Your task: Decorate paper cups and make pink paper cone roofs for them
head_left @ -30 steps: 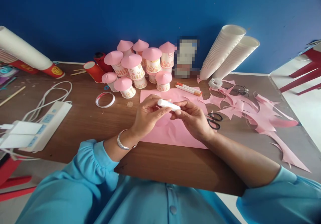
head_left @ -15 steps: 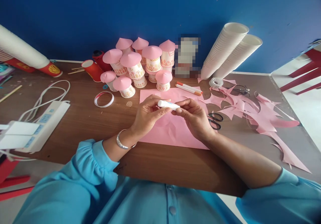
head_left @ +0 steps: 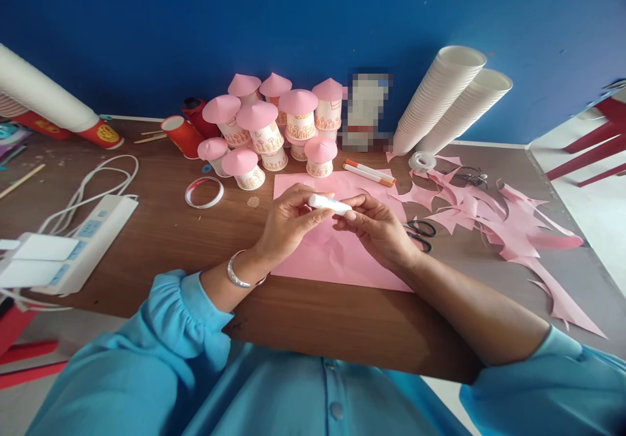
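Note:
Between both hands lies a short white glue stick [head_left: 330, 204] with faint blue print, held sideways above a pink paper sheet [head_left: 337, 263]. My left hand [head_left: 285, 226] pinches its left end between thumb and fingers. On the opposite end, the thumb and fingertips of my right hand [head_left: 384, 231] are closed. Black-handled scissors [head_left: 421, 229] lie just beyond my right wrist, their blades hidden. Behind the sheet are an orange-and-white marker pair [head_left: 369, 173] and several decorated paper cups with pink cone roofs [head_left: 259, 116].
Pink paper scraps [head_left: 518, 224] spread over the right side, near a clear tape roll [head_left: 422, 161]. Tall white cup stacks [head_left: 440, 97] lean by the blue wall. At left are a tape ring [head_left: 204, 205], a red cup [head_left: 180, 137] and a power strip [head_left: 92, 247] with cables.
The hands and glue stick stay almost in place. My right fingers shift slightly around the glue stick's right end, and the whole view drifts a little.

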